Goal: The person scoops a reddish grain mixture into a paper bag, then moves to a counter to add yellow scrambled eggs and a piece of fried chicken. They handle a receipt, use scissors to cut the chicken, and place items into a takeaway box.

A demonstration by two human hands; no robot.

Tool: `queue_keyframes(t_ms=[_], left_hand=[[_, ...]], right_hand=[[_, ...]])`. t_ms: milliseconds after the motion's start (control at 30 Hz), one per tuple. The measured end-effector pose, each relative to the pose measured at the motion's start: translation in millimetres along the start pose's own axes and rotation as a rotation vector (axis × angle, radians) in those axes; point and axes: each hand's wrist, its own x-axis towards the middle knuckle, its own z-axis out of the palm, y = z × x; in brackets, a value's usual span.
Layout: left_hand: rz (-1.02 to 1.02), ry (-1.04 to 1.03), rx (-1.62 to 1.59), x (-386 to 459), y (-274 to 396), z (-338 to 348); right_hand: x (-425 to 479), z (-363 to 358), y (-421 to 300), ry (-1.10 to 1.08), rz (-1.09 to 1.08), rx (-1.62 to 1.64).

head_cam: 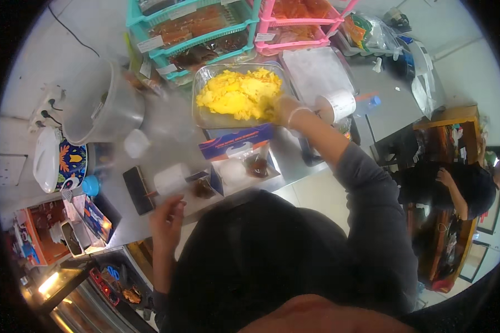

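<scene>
My right hand point(286, 110), in what looks like a clear plastic glove, reaches into the right end of a clear rectangular dish point(200, 118). Crumbly yellow food point(233, 93) is heaped in the dish. Blur hides the fingertips, so any food in them cannot be made out. Below the dish stands an open printed carton point(271, 181) holding a white rounded item point(232, 171) and a clear packet of brown food point(257, 165). My left hand point(166, 218), apparently empty, hovers at the table's front edge, close to a dark smartphone point(138, 190) and a white cylindrical item point(171, 179).
Teal point(200, 39) and pink point(293, 45) tiered racks of packed food stand behind the dish. A large clear tub point(104, 112) and a patterned food pot point(68, 160) are on the left. A label roll point(341, 106) lies right. Another person point(454, 187) is at far right.
</scene>
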Motion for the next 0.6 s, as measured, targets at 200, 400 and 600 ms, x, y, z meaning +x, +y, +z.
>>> queue_keyframes(t_ms=[200, 400, 600], left_hand=[[0.029, 0.009, 0.012, -0.5, 3.1, 1.0], [0.027, -0.002, 0.021, -1.7, 5.9, 1.9], [0.031, 0.015, 0.02, -2.6, 6.5, 4.5]], right_hand=[[-11.0, -1.2, -4.7, -0.025, -0.081, -0.048], [2.8, 7.1, 10.2, -0.048, -0.151, -0.084], [16.4, 3.4, 12.6, -0.148, -0.059, -0.169]])
